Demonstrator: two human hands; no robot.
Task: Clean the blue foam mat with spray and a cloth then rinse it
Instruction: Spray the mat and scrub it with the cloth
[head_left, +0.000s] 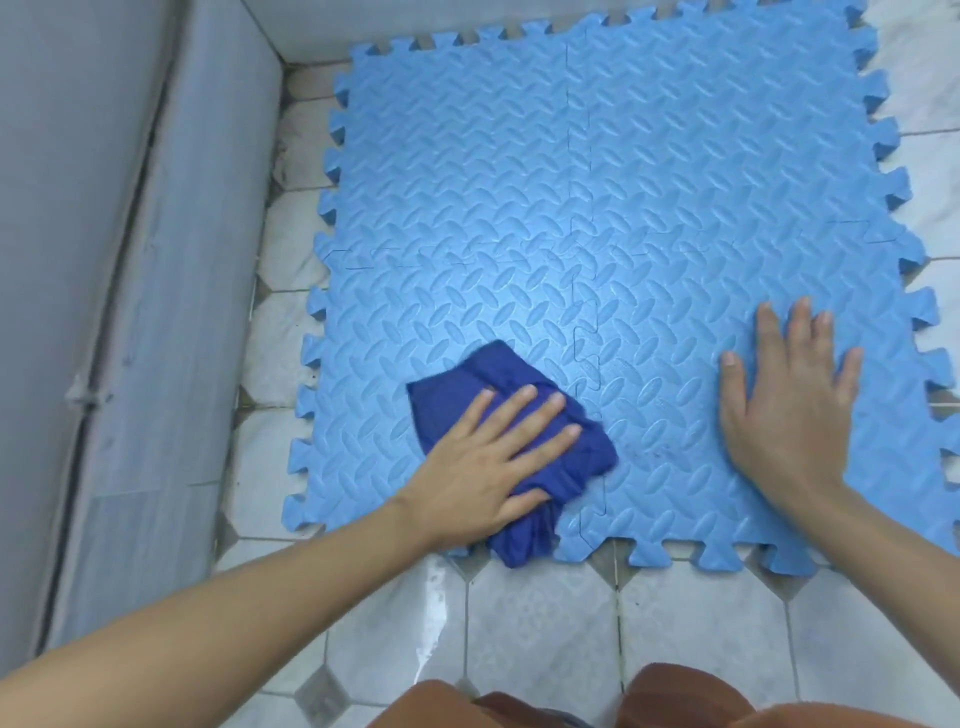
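Head view: flat hands (485, 467) on cloth (511, 452), mat (597, 208)

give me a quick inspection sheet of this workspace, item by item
surface: tiled floor, pale tiles with small grey diamond insets, a wet-looking streak in front of the mat
job's things: blue foam mat made of interlocked pieces, lying flat on the floor; dark blue cloth bunched on the mat's near edge; no spray bottle in view
clutter: nothing seen
hands: left hand pressing flat on the cloth, fingers straight; right hand spread flat on the bare mat
cables: nothing seen
surroundings: grey wall along the left side; the person's knees at the bottom edge
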